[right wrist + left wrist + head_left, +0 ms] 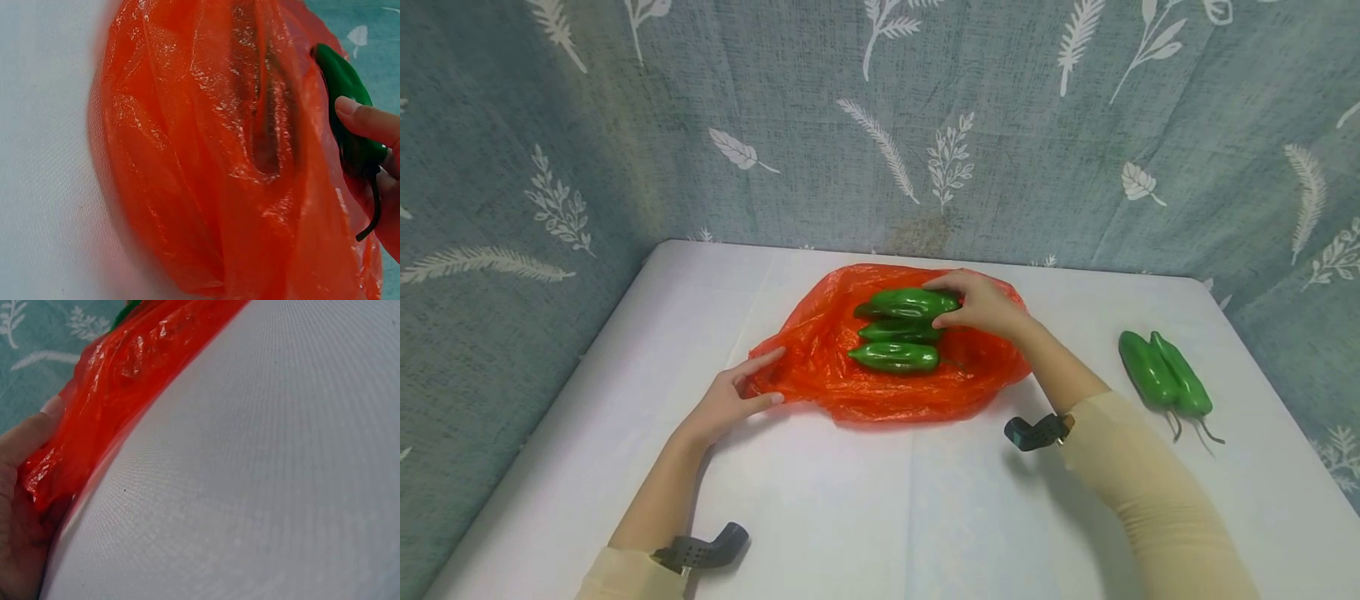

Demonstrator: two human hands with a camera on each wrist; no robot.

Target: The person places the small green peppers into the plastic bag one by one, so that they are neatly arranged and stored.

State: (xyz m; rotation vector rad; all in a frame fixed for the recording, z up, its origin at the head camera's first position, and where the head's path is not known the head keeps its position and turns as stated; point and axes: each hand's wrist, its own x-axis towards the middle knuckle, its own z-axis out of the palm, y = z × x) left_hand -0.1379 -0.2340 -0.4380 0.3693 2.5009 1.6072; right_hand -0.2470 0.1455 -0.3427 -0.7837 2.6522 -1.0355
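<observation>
My right hand grips a long green pepper at its stem end, thumb on one side, over a spread red plastic bag. The pepper's thin stem hangs free in the right wrist view. Below that hand, more green peppers lie side by side on the bag; how many are under the held one is partly hidden. At the bag's left end is my left hand, thumb and forefinger spread apart and touching the crumpled plastic. Its other fingers are mostly hidden.
Two green peppers with thin stems lie together on the right side of the white table. A teal cloth with pale leaf prints hangs behind the table and along its sides.
</observation>
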